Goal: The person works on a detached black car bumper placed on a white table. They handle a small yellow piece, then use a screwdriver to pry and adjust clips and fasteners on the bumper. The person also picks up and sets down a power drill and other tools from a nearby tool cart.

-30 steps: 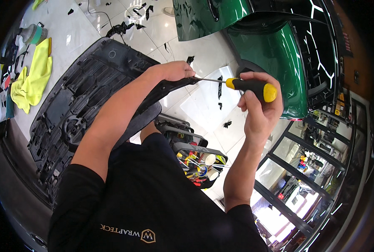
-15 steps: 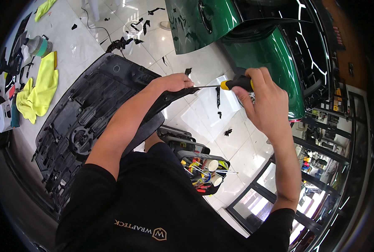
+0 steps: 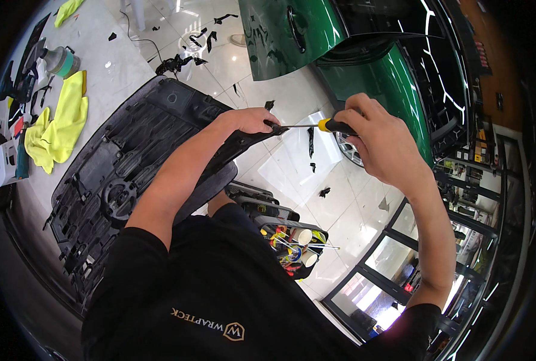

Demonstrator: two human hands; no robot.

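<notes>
A large black moulded plastic panel (image 3: 117,150) lies along my left, its upper corner reaching to the middle of the view. My left hand (image 3: 256,120) is closed on that corner, thumb and fingers at the edge. My right hand (image 3: 385,144) grips a yellow-and-black screwdriver (image 3: 331,125), held level, its thin shaft pointing left to meet the panel's edge beside my left fingertips. The screwdriver's exact tip is too small to make out.
A white table (image 3: 114,57) carries yellow cloths (image 3: 60,138) and bottles. A green car (image 3: 376,90) with an open door stands right. A tool caddy (image 3: 289,249) sits below my hands. Black scraps (image 3: 177,66) and a pale sheet (image 3: 298,168) lie on tiles. Glass-paned frames (image 3: 388,259) line the lower right.
My right hand has turned over the screwdriver handle, now covering its end, and my right arm has swung rightward. My left hand stays at the panel's corner, slightly lower in view.
</notes>
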